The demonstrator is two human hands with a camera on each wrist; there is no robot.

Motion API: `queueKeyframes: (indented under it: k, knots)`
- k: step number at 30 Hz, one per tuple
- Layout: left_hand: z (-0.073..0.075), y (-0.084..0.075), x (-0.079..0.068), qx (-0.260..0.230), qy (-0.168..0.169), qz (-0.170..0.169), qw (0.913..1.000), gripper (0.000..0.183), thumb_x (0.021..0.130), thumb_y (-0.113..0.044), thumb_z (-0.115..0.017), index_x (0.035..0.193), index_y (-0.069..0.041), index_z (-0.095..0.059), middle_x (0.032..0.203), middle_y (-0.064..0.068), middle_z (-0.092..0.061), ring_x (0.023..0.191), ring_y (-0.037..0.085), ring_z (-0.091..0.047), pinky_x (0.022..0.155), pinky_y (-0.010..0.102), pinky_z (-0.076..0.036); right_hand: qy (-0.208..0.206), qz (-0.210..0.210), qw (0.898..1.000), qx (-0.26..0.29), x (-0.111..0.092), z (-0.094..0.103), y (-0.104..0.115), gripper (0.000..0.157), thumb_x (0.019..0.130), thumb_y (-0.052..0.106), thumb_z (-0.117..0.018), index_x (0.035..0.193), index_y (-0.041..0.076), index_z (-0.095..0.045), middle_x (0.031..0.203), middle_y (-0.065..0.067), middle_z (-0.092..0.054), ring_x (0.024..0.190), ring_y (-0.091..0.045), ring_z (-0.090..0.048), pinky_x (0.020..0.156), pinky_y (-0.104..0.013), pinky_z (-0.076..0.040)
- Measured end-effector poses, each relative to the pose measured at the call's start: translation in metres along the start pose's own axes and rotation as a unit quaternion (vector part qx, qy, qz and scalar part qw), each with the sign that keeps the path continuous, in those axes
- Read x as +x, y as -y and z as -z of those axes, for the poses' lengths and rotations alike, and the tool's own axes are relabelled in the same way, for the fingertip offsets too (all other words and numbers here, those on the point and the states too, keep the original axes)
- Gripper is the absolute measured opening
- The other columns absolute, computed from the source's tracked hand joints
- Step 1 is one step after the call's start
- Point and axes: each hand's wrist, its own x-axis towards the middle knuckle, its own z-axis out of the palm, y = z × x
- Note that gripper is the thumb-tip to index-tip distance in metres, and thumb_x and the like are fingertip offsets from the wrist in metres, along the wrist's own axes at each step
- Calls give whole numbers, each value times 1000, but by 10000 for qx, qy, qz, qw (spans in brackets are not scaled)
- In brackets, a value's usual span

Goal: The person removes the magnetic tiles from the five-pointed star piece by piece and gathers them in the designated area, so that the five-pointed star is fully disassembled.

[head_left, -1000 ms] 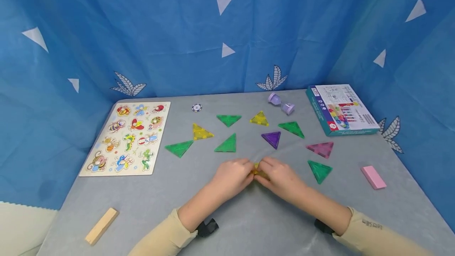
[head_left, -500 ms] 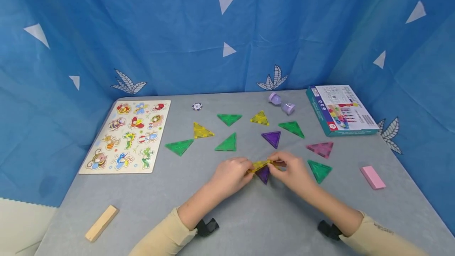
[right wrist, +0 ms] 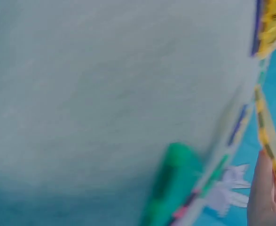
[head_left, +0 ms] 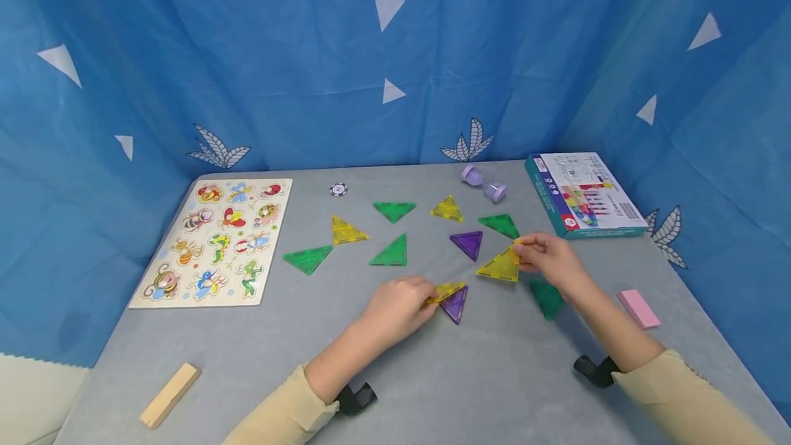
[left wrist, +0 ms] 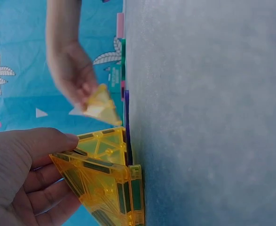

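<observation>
My left hand (head_left: 398, 306) holds yellow translucent triangular magnetic tiles (left wrist: 93, 183) that stand tilted on the table at an angle to each other. A purple triangular tile (head_left: 455, 305) lies flat against their base. To the right, my right hand (head_left: 550, 261) pinches another yellow triangular tile (head_left: 499, 267) by one corner, raised above the table; in the right wrist view this tile (right wrist: 265, 134) appears edge-on. Close behind it lie a second purple triangle (head_left: 467, 244) and a green triangle (head_left: 500, 225). Another green triangle (head_left: 546, 299) lies under the right wrist.
Further triangles, green (head_left: 391, 251) and yellow (head_left: 348, 231), lie scattered behind. An insect puzzle board (head_left: 274, 225) is at left, a wooden block (head_left: 170, 395) nearer. An hourglass (head_left: 484, 183), a box (head_left: 590, 194) and a pink block (head_left: 639, 309) are on the right; a poker chip (head_left: 338, 189) lies behind.
My right hand has moved right and away from the left hand, carrying a yellow triangular tile off the purple one. The left hand stays in place, holding its yellow tiles.
</observation>
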Motion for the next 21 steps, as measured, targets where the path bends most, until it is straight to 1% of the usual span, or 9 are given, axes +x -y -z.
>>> queueKeyframes:
  k: [2,4,5,8,10,13,16,19,21]
  knots:
    - [1,0,0,3,7,4,10000,6,83,-20,-70,87,-15,-70,84,-5,-65,73,8,-61,60,21,-50,412,-510,9968,455,8,5,-7,42,96,25,-52,119,-10,-49,98,-14,-63,82,-14,-64,80,-34,-53]
    - [1,0,-1,16,19,9,10000,7,83,-20,-70,87,-15,-70,83,-5,-65,73,8,-61,60,20,-50,706,-917,9907,711,14,6,-14,43,97,23,-51,122,-11,-46,95,-8,-62,80,-12,-64,79,-32,-53]
    - [1,0,-1,22,24,11,10000,7,83,-20,-70,87,-14,-70,84,-5,-65,73,8,-61,60,20,-50,798,-1046,9881,796,17,6,-16,44,97,22,-51,124,-12,-45,93,-7,-62,79,-12,-63,78,-30,-53]
    - [1,-1,-1,29,34,17,10000,8,83,-20,-71,88,-14,-70,83,-4,-66,73,8,-61,60,20,-49,894,-1236,9855,747,24,4,-21,46,97,23,-52,127,-11,-45,93,-6,-61,79,-11,-61,77,-27,-53]
    - [0,0,-1,20,25,22,10000,8,82,-20,-71,88,-14,-71,84,-4,-66,73,8,-61,60,20,-49,914,-1202,9871,534,29,3,-22,47,97,24,-52,128,-11,-46,96,-8,-61,80,-12,-60,77,-27,-53]
    - [-1,0,-1,6,-1,12,10000,8,82,-19,-70,88,-14,-71,84,-4,-66,73,8,-61,61,20,-50,915,-866,9920,-55,33,3,-20,47,97,24,-52,128,-10,-47,104,-15,-62,85,-16,-61,79,-30,-53]
    - [-2,0,-1,8,-29,-1,10000,8,82,-19,-70,88,-14,-71,84,-4,-66,73,8,-61,61,20,-50,665,-291,9926,-976,32,2,-13,42,97,21,-51,128,-8,-50,112,-20,-61,90,-22,-61,80,-34,-53]
    - [-2,0,-1,1,-39,1,10000,8,82,-19,-70,88,-14,-71,84,-4,-67,73,7,-61,61,20,-50,225,428,9813,-1865,24,-7,-3,35,96,17,-53,124,-4,-56,111,-19,-63,93,-26,-62,79,-39,-53]
    - [-2,0,-1,-17,-38,11,10000,8,82,-19,-70,88,-14,-71,84,-4,-67,73,7,-61,61,20,-50,102,879,9713,-2207,17,-18,4,31,94,15,-56,120,-1,-59,109,-16,-65,95,-28,-62,79,-41,-53]
